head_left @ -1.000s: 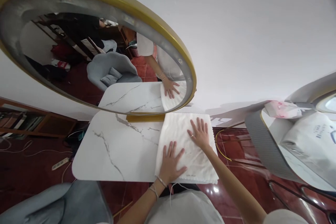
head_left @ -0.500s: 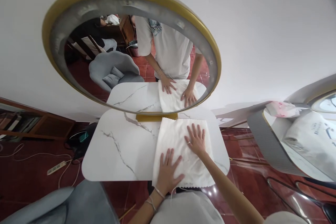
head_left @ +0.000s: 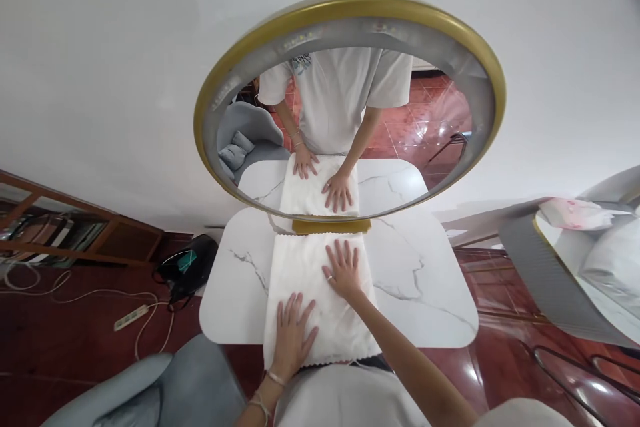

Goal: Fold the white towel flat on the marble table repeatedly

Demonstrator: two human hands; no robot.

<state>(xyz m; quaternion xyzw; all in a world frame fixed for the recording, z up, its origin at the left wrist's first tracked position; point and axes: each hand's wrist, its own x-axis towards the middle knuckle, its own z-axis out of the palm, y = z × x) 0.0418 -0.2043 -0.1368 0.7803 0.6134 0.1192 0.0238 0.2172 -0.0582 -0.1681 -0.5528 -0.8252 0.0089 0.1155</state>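
A white towel-like cloth [head_left: 320,320] with scalloped edges lies flat over the middle of a white marble-patterned table [head_left: 425,293]. Its near edge reaches past the table's front. My left hand [head_left: 294,340] rests on the cloth's lower left part, fingers spread, bracelets at the wrist. Farther up and to the right, my right hand [head_left: 345,270] presses flat on the same cloth, its fingers apart and a ring on one of them. Neither hand grips anything. Both hands and the cloth also appear in the mirror [head_left: 330,180].
The gold-rimmed mirror stands on a gold base [head_left: 330,225] at the table's back, against the wall. A grey chair [head_left: 195,380] is at lower left. A power strip [head_left: 131,317] with cables and a black bag [head_left: 193,267] lie on the floor. Another table [head_left: 555,273] is at right.
The cloth, with both hands flat on it, has slid left across the table. The view has also turned, so the mirror and table appear farther right.
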